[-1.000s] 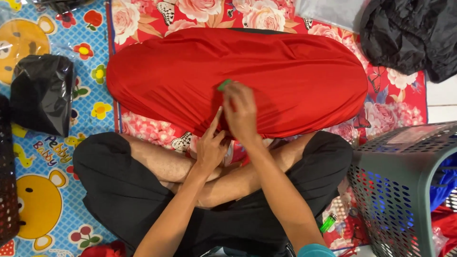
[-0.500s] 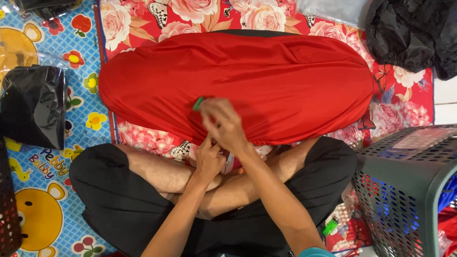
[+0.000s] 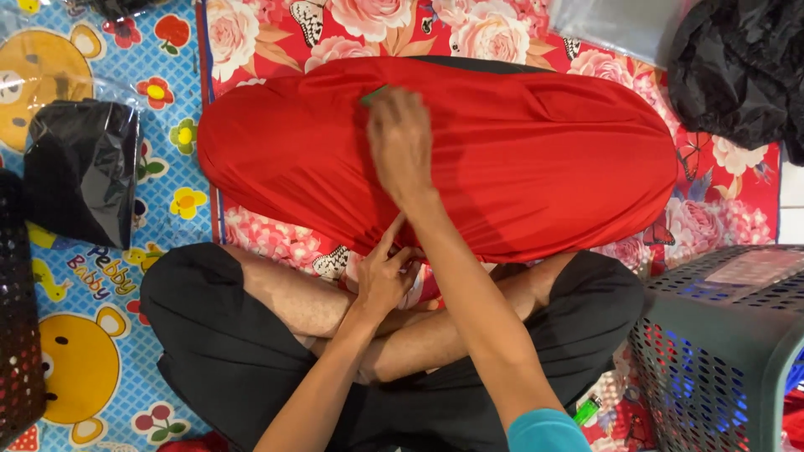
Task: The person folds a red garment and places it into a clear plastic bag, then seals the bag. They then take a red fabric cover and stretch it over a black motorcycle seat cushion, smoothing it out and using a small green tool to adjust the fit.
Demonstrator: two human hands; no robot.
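- Black mesh basket [image 3: 18, 335]: at the far left edge, well left of the red cloth, only partly in view.
- Black plastic bag [image 3: 79, 172]: on the blue cartoon mat [image 3: 92, 285], left of the red cloth and apart from it.
- Red cloth [image 3: 536, 159]: spread wide over the floral mat [image 3: 276, 38], its near edge over the person's crossed legs.
- Left hand [image 3: 383, 276]: at the near edge of the red cloth, fingers closed in a pinch on the hem, forefinger pointing up.
- Right hand [image 3: 400, 142]: lies on the upper left part of the red cloth, fingers curled around a small green object [image 3: 373, 94] whose tip shows past the fingertips.
- Green lighter [image 3: 587, 410]: on the floor below the red cloth, beside the person's right knee.
- Grey-green mesh basket [image 3: 720, 351]: below and right of the red cloth.
- Black garment heap [image 3: 741, 71]: at the upper right, just beyond the red cloth's right end.
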